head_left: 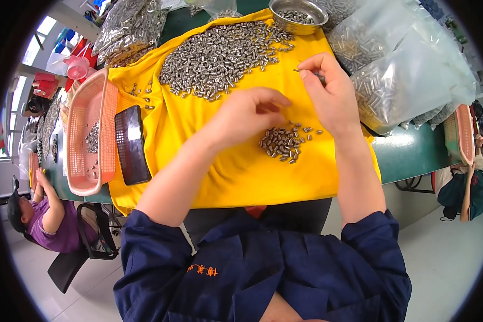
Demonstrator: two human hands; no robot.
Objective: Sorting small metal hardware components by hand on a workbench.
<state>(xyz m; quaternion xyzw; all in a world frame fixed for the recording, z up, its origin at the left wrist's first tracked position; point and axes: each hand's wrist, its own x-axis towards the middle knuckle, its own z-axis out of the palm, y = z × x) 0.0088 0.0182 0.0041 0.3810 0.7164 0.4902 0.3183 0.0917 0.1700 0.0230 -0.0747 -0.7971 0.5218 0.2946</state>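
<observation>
Over the yellow cloth [198,188], my right hand [331,99] pinches a small metal cylinder [297,70] between thumb and forefinger; its other fingers are curled in. My left hand [249,115] hovers slightly blurred to its left, thumb and fingers curved but apart, and nothing shows between them. Just below that hand lies a small pile of short metal cylinders [280,144], with a few loose ones at its right. Farther back spreads a much larger heap of similar metal cylinders [214,56].
A steel bowl [306,27] of parts stands at the back. Clear bags [386,91] of metal parts crowd the right. On the left are a black phone [132,145] and a pink basket [80,185] with some parts. A person in purple [64,222] sits far left.
</observation>
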